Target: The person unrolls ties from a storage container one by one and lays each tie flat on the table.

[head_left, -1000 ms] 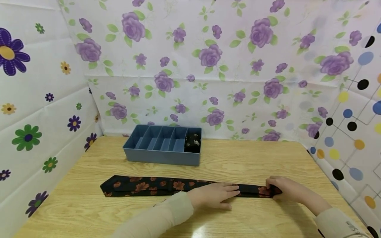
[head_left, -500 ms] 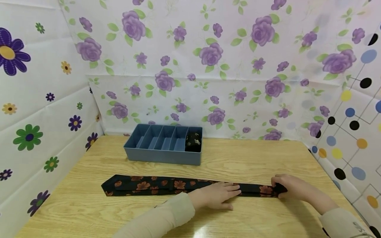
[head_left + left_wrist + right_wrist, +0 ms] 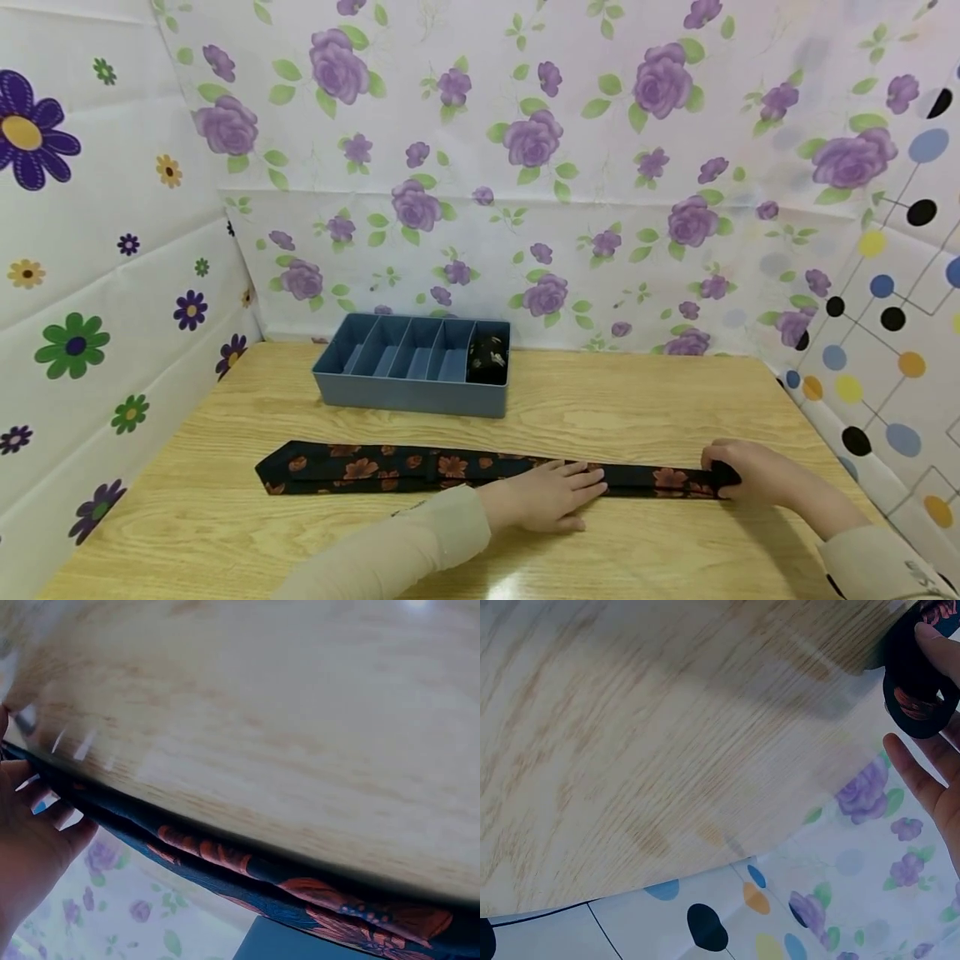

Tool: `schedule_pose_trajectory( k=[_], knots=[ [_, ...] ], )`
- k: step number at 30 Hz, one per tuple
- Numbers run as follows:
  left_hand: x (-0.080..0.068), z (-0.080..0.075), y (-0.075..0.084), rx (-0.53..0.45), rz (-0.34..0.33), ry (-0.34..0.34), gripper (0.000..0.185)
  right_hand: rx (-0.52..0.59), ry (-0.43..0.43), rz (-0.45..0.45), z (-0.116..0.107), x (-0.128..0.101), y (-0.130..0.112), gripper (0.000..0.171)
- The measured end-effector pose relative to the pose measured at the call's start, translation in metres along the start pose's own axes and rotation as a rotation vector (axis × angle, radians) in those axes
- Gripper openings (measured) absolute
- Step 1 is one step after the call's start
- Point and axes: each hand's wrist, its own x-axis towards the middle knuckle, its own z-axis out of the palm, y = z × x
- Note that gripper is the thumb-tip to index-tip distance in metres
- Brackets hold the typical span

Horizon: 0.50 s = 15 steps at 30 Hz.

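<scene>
A dark necktie (image 3: 360, 468) with orange flowers stretches left to right across the table, its wide pointed end at the left. My left hand (image 3: 551, 496) rests flat on its middle, fingers spread and straight; in the left wrist view, fingers (image 3: 64, 821) lie along the tie's edge. At the narrow end, my right hand (image 3: 757, 475) grips the necktie between thumb and fingers. The right wrist view shows that end bent into a loop (image 3: 915, 709), with the thumb (image 3: 937, 649) pressing on top. Part of the tie is hidden under my left hand.
Behind the tie stands a blue-grey tray (image 3: 412, 396) with several compartments; a rolled dark patterned cloth (image 3: 487, 360) sits in its rightmost one. Floral sheets (image 3: 480, 150) hang at the table's back and left, and a dotted sheet (image 3: 900, 400) at the right.
My right hand has slid a little to the right along with the narrow end of the necktie. The left hand stays on the tie's middle.
</scene>
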Motion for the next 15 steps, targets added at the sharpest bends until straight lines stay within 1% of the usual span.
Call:
schedule_pose_trajectory(
  k=[7, 15],
  knots=[
    [-0.0011, -0.0043, -0.0001, 0.011, 0.002, -0.025, 0.062, -0.025, 0.016, -0.008, 0.0010, -0.0032, 0.0033, 0.031],
    [0.0007, -0.0070, 0.0004, 0.027, -0.009, -0.042, 0.064, -0.025, 0.010, 0.020, 0.0012, -0.0074, 0.0041, 0.036]
  ],
)
